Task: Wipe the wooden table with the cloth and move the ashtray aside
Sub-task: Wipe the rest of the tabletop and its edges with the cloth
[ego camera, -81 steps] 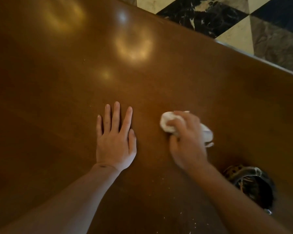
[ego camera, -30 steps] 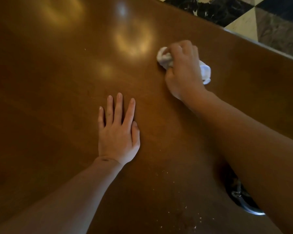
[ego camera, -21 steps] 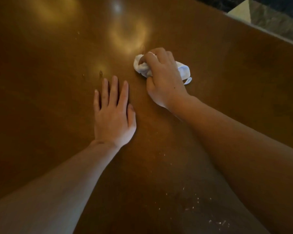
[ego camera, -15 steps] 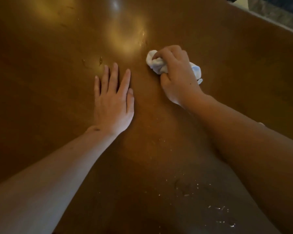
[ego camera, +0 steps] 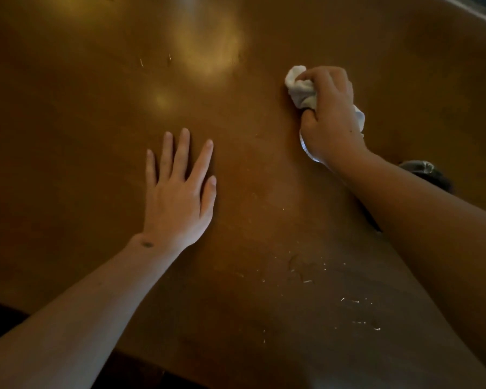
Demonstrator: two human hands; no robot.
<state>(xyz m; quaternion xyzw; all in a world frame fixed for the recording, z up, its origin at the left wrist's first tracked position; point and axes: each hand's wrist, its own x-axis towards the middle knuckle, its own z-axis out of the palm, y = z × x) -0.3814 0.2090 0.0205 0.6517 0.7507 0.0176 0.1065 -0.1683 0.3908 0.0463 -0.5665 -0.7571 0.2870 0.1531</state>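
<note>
Wiping is in hand: the right hand (ego camera: 330,119) has its fingers clamped on the cloth (ego camera: 299,88) against the bench (ego camera: 68,108), the left hand (ego camera: 178,192) lies flat with fingers apart, and next the crumbs (ego camera: 348,300) need sweeping and the ashtray (ego camera: 424,171), half hidden behind the right forearm, shifting

A single head-worn camera looks steeply down from close above the wooden table (ego camera: 82,122), facing its far edge at the upper right corner; the near edge runs along the lower left.
</note>
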